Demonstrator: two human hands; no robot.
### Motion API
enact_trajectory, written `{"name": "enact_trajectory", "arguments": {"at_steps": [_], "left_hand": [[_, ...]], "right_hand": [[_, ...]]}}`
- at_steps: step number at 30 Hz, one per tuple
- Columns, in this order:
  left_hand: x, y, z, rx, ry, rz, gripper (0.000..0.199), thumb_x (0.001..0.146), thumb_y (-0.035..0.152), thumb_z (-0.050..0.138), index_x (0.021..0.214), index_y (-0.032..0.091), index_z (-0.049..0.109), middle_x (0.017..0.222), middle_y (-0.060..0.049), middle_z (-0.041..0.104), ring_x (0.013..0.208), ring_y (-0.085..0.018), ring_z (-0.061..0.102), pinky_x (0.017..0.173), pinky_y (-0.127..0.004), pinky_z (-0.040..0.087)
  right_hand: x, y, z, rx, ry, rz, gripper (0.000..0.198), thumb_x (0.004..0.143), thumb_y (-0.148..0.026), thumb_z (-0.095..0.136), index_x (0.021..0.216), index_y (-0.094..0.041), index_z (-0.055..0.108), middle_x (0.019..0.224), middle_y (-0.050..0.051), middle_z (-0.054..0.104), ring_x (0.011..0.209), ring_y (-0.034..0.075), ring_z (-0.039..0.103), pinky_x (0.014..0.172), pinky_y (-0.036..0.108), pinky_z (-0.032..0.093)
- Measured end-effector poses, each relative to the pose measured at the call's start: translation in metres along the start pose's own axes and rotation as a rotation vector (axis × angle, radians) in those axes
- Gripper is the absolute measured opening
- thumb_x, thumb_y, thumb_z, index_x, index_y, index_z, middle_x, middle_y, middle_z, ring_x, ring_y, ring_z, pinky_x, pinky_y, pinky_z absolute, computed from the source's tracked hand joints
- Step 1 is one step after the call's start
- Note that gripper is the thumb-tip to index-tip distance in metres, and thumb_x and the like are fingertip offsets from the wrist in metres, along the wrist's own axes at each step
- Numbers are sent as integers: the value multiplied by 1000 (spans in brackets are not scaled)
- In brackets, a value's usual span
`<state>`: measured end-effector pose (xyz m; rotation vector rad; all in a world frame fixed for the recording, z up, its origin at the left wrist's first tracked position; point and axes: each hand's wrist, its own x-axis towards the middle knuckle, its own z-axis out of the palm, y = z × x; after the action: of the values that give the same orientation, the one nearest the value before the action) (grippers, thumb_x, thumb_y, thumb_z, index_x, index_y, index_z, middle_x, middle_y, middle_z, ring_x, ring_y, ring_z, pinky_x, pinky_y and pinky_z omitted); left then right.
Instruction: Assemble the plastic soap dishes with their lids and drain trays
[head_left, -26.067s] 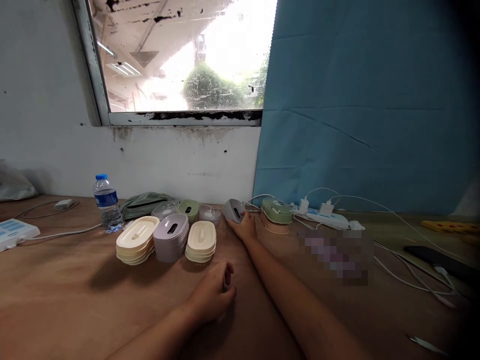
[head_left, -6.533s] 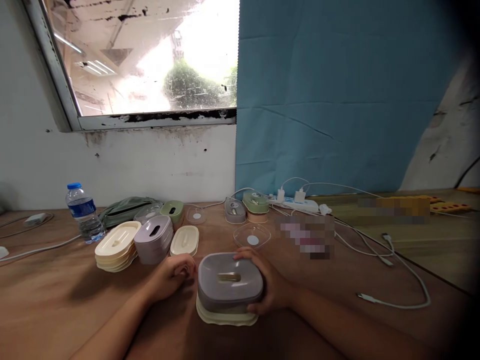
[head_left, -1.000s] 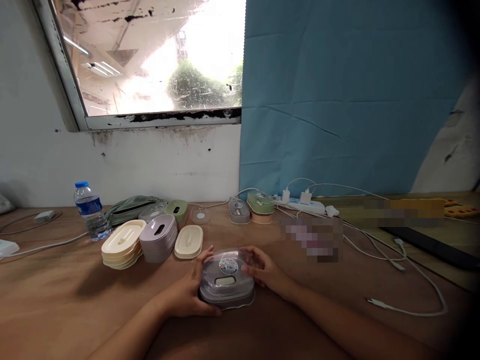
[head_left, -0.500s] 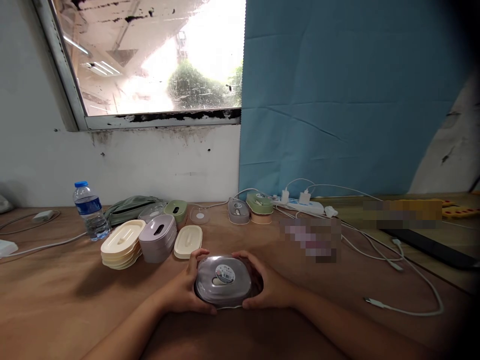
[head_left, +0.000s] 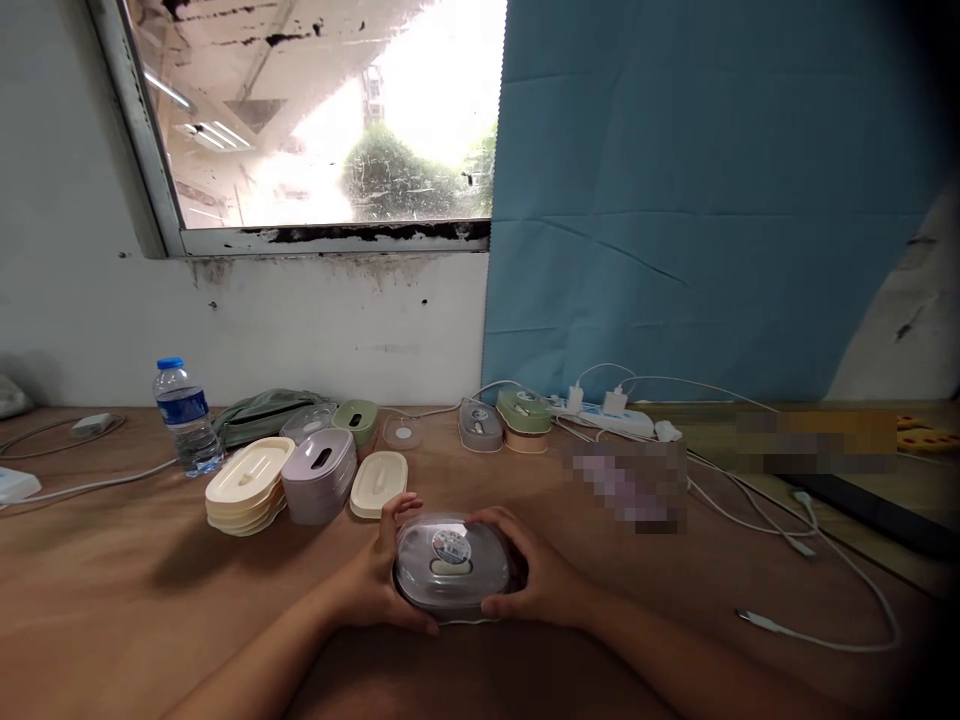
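Between my two hands on the brown table is an oval lidded box (head_left: 480, 575), greyish purple, with a clear cover and a round sticker on top. My left hand (head_left: 386, 580) grips its left side, thumb along the front and fingers toward the back. From the right, my right hand (head_left: 536, 580) closes around the other side, with its thumb at the front edge. Just beyond my left hand lies a flat cream lid (head_left: 379, 486). Left of that lid are a stack of purple lidless-looking oval shells (head_left: 320, 485) and a stack of cream lids (head_left: 249, 480).
Two finished-looking oval boxes, one grey (head_left: 480, 428) and one green (head_left: 523, 410), stand near the wall. A water bottle (head_left: 185, 420) is at the left. A power strip (head_left: 630, 422) and white cables (head_left: 832, 645) spread over the right side.
The view has shifted slightly. Both hands stay around the box, and its clear cover now looks a little raised or shifted against the slot beneath the sticker.
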<state>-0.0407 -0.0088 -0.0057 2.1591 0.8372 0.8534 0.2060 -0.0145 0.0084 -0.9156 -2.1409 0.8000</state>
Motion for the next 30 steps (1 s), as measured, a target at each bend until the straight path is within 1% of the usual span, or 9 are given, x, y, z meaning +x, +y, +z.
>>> {"name": "enact_trajectory", "arguments": {"at_steps": [5,11,17,21,25,30], "left_hand": [[0,-1,1,-12,-5,2,110,44,36,79,122,24,2,128,-15,18,123,-30,24,101,-45,21],[0,-2,5,-24,63,39,114,43,37,79,124,25,-1,130,-15,13,123,-31,22,101,-46,23],[1,1,9,-83,73,1,117,43,36,79,125,25,-4,130,-15,12,124,-30,22,101,-46,22],[2,3,9,-101,73,-15,116,43,35,80,124,24,-2,129,-15,14,123,-30,22,101,-46,22],[2,2,8,-98,65,10,116,42,34,80,124,25,-1,129,-16,15,124,-31,22,101,-48,21],[2,-2,6,-88,49,47,114,42,33,80,123,26,0,130,-16,15,122,-32,25,100,-50,22]], "right_hand": [[0,-2,1,-34,24,-26,67,53,-39,72,112,-23,45,107,6,49,96,23,49,81,31,41],[0,-5,4,-110,54,-40,65,54,-34,72,112,-22,44,107,6,49,97,24,49,84,32,40],[1,-5,5,-162,92,-51,63,55,-39,71,110,-22,46,105,7,50,96,24,49,83,33,40],[1,-7,3,-166,79,-64,63,56,-41,70,111,-22,46,106,7,50,97,24,49,84,33,40],[1,-7,0,-173,47,-70,65,57,-40,70,114,-22,45,108,7,50,99,24,49,85,32,40],[1,-5,-3,-216,-25,-72,74,53,-44,71,119,-23,43,115,7,48,103,24,48,88,33,39]]}}
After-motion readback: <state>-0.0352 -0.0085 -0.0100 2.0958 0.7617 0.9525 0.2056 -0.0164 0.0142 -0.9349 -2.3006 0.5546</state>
